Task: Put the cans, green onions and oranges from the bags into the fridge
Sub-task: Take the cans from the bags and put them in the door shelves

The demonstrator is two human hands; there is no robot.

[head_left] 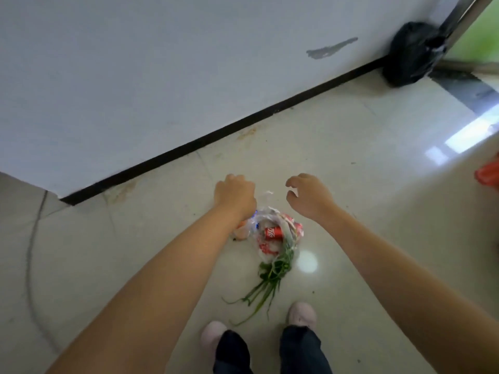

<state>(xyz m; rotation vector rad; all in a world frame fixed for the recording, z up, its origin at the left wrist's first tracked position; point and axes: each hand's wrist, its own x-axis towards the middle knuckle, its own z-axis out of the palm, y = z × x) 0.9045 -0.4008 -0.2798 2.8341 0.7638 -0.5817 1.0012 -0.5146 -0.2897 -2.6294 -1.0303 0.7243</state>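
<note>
a red can (273, 233) is seen lying sideways in a clear bag (266, 220); green onions (266, 279) trail toward the feet. the left hand (235, 194) is curled with nothing seen in it, the right hand (310, 197) loosely open.

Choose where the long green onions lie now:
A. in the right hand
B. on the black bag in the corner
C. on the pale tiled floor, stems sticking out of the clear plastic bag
C: the long green onions trail from the clear plastic bag across the pale tiled floor toward the feet.

Black bin bag (410, 54) by wall (162, 76)
</note>
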